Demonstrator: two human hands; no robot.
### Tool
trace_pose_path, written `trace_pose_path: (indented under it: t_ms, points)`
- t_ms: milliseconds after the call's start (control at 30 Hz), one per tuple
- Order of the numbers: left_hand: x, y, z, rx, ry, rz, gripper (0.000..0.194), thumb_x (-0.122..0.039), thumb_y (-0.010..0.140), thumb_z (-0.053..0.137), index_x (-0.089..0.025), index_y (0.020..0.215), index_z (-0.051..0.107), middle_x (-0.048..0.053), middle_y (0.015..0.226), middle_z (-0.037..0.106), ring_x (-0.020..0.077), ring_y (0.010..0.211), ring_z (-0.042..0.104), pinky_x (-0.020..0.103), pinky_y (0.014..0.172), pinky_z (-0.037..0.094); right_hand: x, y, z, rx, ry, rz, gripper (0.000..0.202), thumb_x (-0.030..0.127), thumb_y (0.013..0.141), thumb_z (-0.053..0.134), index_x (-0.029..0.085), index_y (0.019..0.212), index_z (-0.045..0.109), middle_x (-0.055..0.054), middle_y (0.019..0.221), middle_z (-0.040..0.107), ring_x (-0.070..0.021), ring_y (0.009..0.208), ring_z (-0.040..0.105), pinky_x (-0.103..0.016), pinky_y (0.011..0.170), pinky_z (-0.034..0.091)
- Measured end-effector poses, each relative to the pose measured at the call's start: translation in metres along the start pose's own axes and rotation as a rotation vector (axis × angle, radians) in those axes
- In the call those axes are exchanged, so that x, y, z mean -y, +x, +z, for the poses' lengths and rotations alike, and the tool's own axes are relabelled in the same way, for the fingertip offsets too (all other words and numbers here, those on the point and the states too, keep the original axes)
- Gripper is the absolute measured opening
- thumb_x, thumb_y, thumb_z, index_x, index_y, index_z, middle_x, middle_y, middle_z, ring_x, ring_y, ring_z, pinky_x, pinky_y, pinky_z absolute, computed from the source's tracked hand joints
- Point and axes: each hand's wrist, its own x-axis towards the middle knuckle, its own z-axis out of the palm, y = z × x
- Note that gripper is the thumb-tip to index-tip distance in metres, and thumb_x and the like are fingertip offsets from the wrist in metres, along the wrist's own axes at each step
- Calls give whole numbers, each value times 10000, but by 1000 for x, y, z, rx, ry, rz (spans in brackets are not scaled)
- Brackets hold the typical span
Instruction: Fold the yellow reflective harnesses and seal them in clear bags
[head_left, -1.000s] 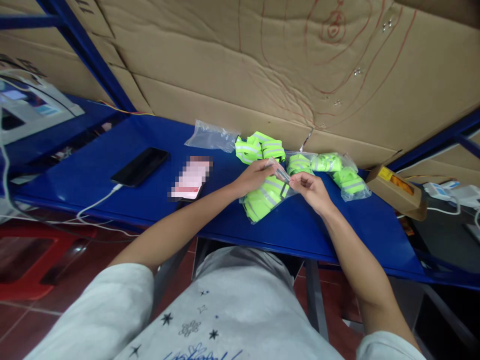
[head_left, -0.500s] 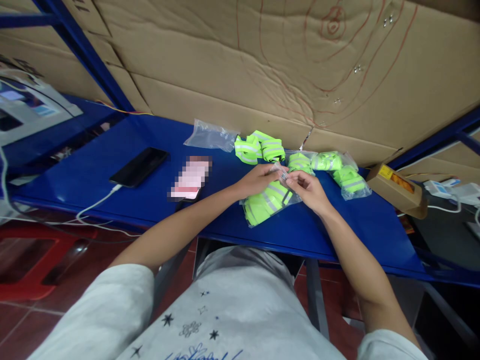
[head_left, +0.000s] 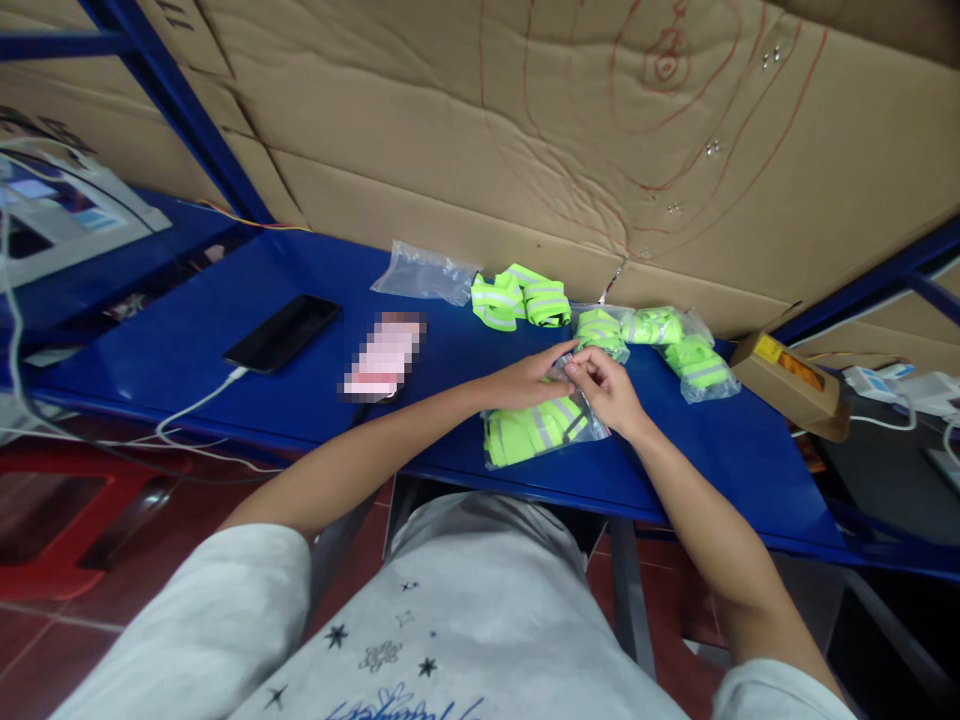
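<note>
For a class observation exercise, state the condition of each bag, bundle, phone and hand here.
Near bag: filled
Left hand: at near bag's top, grip unclear
Right hand: pinching near bag's top
Back-left bag: lying flat
Back bundles: folded
Bundles farther right: bagged
Black phone: plugged in, screen dark
Other phone: screen lit

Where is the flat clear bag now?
In the head view, the flat clear bag lies left of centre at the back of the blue table, by the cardboard, just left of the loose yellow-green bands.
</note>
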Motion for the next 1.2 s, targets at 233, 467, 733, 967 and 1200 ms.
trace_pose_path:
  t_ms: [233, 467, 733, 967, 1200]
  points:
    - [5, 3, 2, -7, -41, -15, 884, -409, 885, 762, -193, 1645, 365, 173, 1597, 530, 322, 1337, 630, 475, 1122, 507, -2, 3, -3, 18, -28, -8, 494, 756, 941, 609, 263, 930, 596, 23, 675, 531, -157, 599, 467, -312, 591, 351]
    - [-1, 3, 9, 50, -35, 106, 812, -423, 882, 767, -162, 1580, 446, 177, 1611, 512, 326, 1525, 468, 478, 1283, 346, -4, 0, 4, -67, -47, -35, 467, 697, 952, 641, 242, 857, 595, 32, 632, 519, -136, 557, 438, -300, 558, 326]
    - [-24, -4, -8, 74, -261, -248, 731, -539, 722, 919, -169, 1291, 648, 147, 1205, 760, 326, 1091, 737, 481, 980, 573, -6, 15, -39, -306, 80, 35, 607, 832, 897, 583, 238, 983, 675, 1, 724, 636, -150, 625, 575, -266, 551, 458]
    - [-24, 9, -13, -336, -588, 43, 604, -626, 923, 721, -280, 1404, 610, 89, 1541, 613, 299, 1424, 591, 454, 1177, 492, -7, 12, -25, -38, 469, 267, 730, 793, 732, 802, 229, 1184, 707, -76, 1012, 767, -219, 762, 744, -338, 565, 645]
    - [1, 13, -21, -409, -38, 92, 546, -562, 1067, 468, -288, 1537, 509, 126, 1653, 477, 281, 1500, 507, 439, 1134, 518, -16, 23, -33, -429, 505, 114, 499, 627, 764, 875, 234, 993, 669, -15, 974, 760, -150, 825, 748, -277, 777, 677]
